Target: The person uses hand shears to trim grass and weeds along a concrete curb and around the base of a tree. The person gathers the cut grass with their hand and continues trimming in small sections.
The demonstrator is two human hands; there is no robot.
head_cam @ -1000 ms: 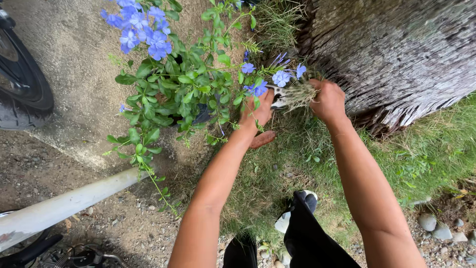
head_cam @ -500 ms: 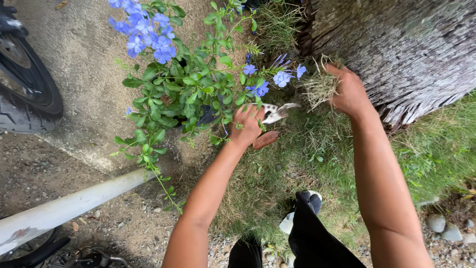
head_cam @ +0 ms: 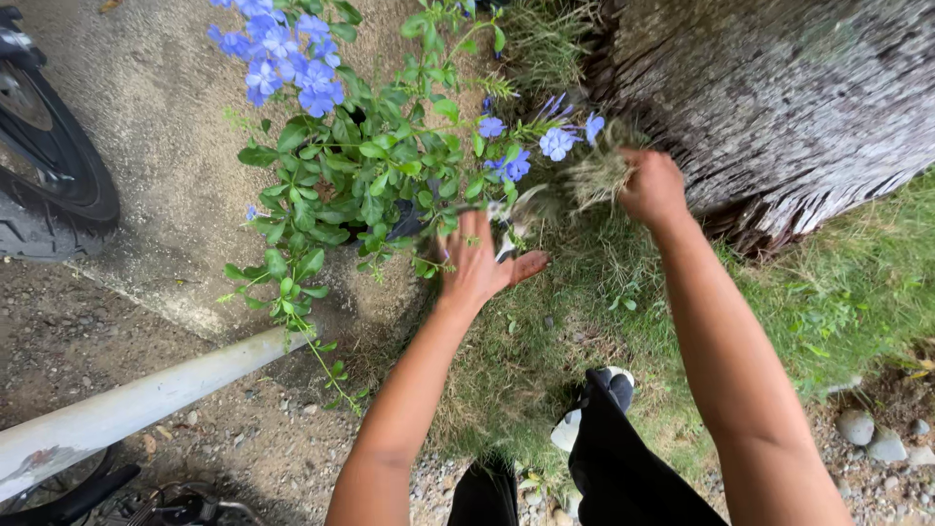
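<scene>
Outdoors, rough grass (head_cam: 584, 321) covers the ground below a broad grey tree trunk (head_cam: 779, 88) that fills the upper right corner, while a concrete slab (head_cam: 156, 146) runs along the upper left and gravelly dirt (head_cam: 224, 438) lies at the bottom left. Part of a black tyre (head_cam: 49, 185) shows at the left edge, and a white pipe (head_cam: 136, 404) slants across the dirt beneath it. Between slab and trunk grows a leafy green shrub (head_cam: 370, 175) bearing clusters of pale blue flowers (head_cam: 282, 58). Down at the bottom edge stand dark trouser legs and a black-and-white shoe (head_cam: 594, 409).

At the shrub's right edge the left hand (head_cam: 477, 263) grips small garden shears (head_cam: 516, 209), mostly hidden by leaves and fingers. Just beside it, against the foot of the trunk, the right hand (head_cam: 654, 187) is clenched around a tuft of dry grass (head_cam: 599, 173).
</scene>
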